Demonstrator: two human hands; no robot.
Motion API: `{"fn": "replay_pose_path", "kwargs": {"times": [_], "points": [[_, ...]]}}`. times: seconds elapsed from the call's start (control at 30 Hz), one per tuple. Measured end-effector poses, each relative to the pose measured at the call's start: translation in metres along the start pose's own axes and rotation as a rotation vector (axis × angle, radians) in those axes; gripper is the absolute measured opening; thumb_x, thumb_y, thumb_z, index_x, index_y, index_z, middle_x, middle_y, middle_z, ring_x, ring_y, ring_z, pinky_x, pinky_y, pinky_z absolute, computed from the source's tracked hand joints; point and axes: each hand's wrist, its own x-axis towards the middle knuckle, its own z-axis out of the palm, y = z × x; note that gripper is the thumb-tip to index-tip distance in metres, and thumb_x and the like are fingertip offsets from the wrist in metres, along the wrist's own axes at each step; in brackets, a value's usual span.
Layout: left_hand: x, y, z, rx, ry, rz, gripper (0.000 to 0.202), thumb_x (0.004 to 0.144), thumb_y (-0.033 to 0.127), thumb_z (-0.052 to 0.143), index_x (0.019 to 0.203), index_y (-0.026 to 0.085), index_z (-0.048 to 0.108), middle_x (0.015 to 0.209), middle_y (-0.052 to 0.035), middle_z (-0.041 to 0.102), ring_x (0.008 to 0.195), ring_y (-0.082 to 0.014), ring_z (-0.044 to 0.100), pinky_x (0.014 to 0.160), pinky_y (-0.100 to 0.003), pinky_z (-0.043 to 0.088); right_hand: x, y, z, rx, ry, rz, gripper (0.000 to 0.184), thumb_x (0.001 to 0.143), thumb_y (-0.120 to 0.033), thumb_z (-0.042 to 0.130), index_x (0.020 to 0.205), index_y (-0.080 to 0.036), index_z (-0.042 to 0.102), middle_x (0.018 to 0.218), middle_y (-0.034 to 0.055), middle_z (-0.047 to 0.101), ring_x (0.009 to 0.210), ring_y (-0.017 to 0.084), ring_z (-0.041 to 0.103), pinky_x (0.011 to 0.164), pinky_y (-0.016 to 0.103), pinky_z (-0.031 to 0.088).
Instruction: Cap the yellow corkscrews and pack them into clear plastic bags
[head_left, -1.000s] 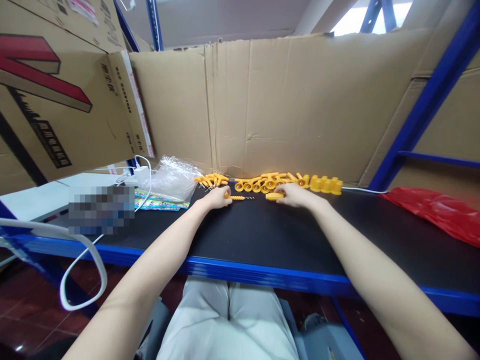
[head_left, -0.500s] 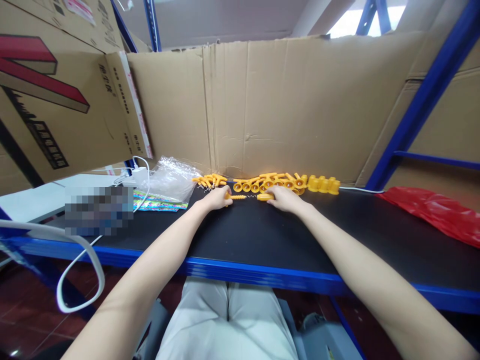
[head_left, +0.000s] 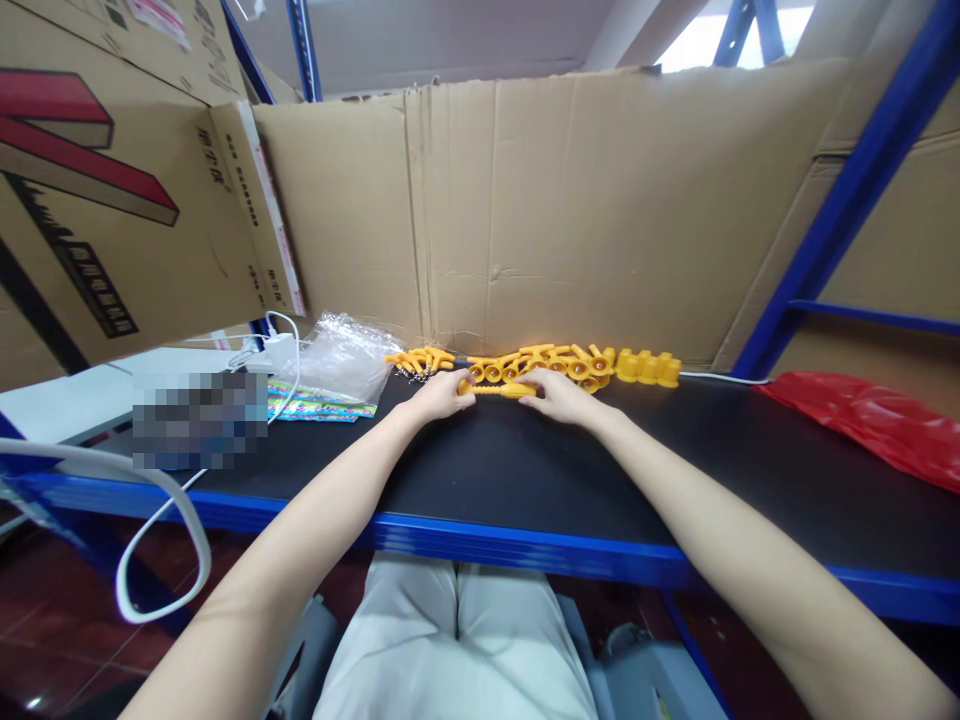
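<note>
Near the back of the black tabletop, my left hand is closed on the handle end of a yellow plastic corkscrew with a ribbed shaft. My right hand grips the corkscrew's yellow sleeve from the other side. Shaft and sleeve lie in one line between my hands, and the metal spiral does not show. Just behind my hands stands a row of yellow bell-shaped parts. Behind my left hand is a pile of yellow T-shaped handles with metal spirals.
Yellow cup-like parts stand to the right of the row. Clear plastic bags lie at the left, near a white cable. A red plastic bag is at far right. A cardboard wall closes the back.
The shaft and sleeve have come together; the metal spiral that showed between them is now hidden. My left hand has moved slightly right, my right hand slightly left.
</note>
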Motion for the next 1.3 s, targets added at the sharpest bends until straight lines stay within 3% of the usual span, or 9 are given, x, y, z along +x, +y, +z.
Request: {"fn": "replay_pose_path", "kwargs": {"times": [0.3,0.5,0.7,0.87,0.97,1.03,1.17,1.23,1.3], "points": [[0.0,-0.001,0.0,0.059,0.015,0.009,0.033,0.069,0.024,0.052,0.101,0.017,0.059,0.066,-0.0003,0.059,0.059,-0.014,0.052,0.059,-0.024,0.04,0.0,-0.002,0.002,0.101,0.039,-0.015,0.028,0.078,-0.02,0.059,0.105,-0.014,0.062,0.1,0.0112,0.062,0.09,0.02,0.058,0.084,0.037,0.044],[0.001,-0.005,0.0,0.116,0.084,0.059,0.031,0.072,0.024,0.052,0.101,0.017,0.058,0.069,-0.0016,0.059,0.064,-0.0159,0.054,0.063,-0.025,0.04,0.0,0.01,-0.003,0.587,0.01,0.157,0.045,0.069,-0.02,0.067,0.111,-0.017,0.051,0.111,0.0084,0.057,0.079,0.013,0.061,0.078,0.032,0.05],[-0.002,-0.001,-0.002,0.144,0.127,0.142,0.027,0.074,0.024,0.051,0.1,0.017,0.057,0.074,-0.0028,0.06,0.067,-0.0165,0.054,0.064,-0.025,0.039,-0.004,0.006,-0.012,0.833,-0.054,0.298,0.028,0.074,-0.039,0.065,0.084,-0.014,0.058,0.078,0.005,0.066,0.065,0.014,0.065,0.068,0.028,0.053],[-0.002,0.002,-0.001,0.133,0.136,0.145,0.026,0.074,0.023,0.052,0.098,0.018,0.056,0.072,-0.0012,0.059,0.063,-0.0149,0.053,0.061,-0.024,0.038,-0.003,-0.01,-0.01,0.834,-0.079,0.505,0.058,0.081,-0.064,0.04,0.064,-0.01,0.057,0.052,0.0099,0.062,0.035,0.01,0.052,0.035,0.02,0.04],[-0.001,0.001,0.001,0.109,0.133,0.131,0.025,0.073,0.024,0.052,0.098,0.018,0.056,0.068,0.0002,0.058,0.061,-0.0143,0.052,0.06,-0.023,0.038,-0.001,-0.013,-0.009,0.78,-0.073,0.591,0.068,0.081,-0.069,0.029,0.06,-0.01,0.056,0.044,0.0101,0.057,0.027,0.009,0.045,0.027,0.02,0.03],[0.0,0.001,0.001,0.087,0.13,0.114,0.025,0.074,0.025,0.052,0.098,0.018,0.056,0.066,0.0009,0.057,0.06,-0.0138,0.051,0.059,-0.023,0.038,-0.001,-0.01,-0.011,0.775,-0.105,0.585,0.068,0.082,-0.067,0.027,0.067,-0.009,0.058,0.051,0.0113,0.061,0.029,0.009,0.048,0.028,0.02,0.031],[0.001,0.002,0.001,0.066,0.128,0.086,0.024,0.074,0.025,0.052,0.097,0.017,0.056,0.063,0.0016,0.056,0.058,-0.0132,0.051,0.058,-0.023,0.037,-0.004,0.001,-0.017,0.819,-0.121,0.409,0.041,0.079,-0.047,0.058,0.103,-0.013,0.055,0.084,0.0091,0.069,0.049,0.009,0.06,0.046,0.02,0.046],[0.0,0.002,0.0,0.074,0.132,0.092,0.023,0.074,0.025,0.052,0.096,0.017,0.056,0.064,0.0015,0.056,0.058,-0.0131,0.051,0.058,-0.022,0.037,-0.006,0.004,-0.018,0.828,-0.116,0.333,0.039,0.075,-0.04,0.065,0.102,-0.014,0.054,0.085,0.0081,0.069,0.053,0.009,0.061,0.053,0.021,0.048],[-0.001,0.003,-0.001,0.085,0.144,0.115,0.023,0.075,0.025,0.052,0.096,0.017,0.056,0.066,0.0012,0.057,0.059,-0.0129,0.051,0.058,-0.022,0.037,-0.006,0.003,-0.017,0.837,-0.139,0.327,0.037,0.078,-0.048,0.059,0.086,-0.011,0.058,0.074,0.0091,0.069,0.047,0.009,0.058,0.049,0.021,0.046]]}}
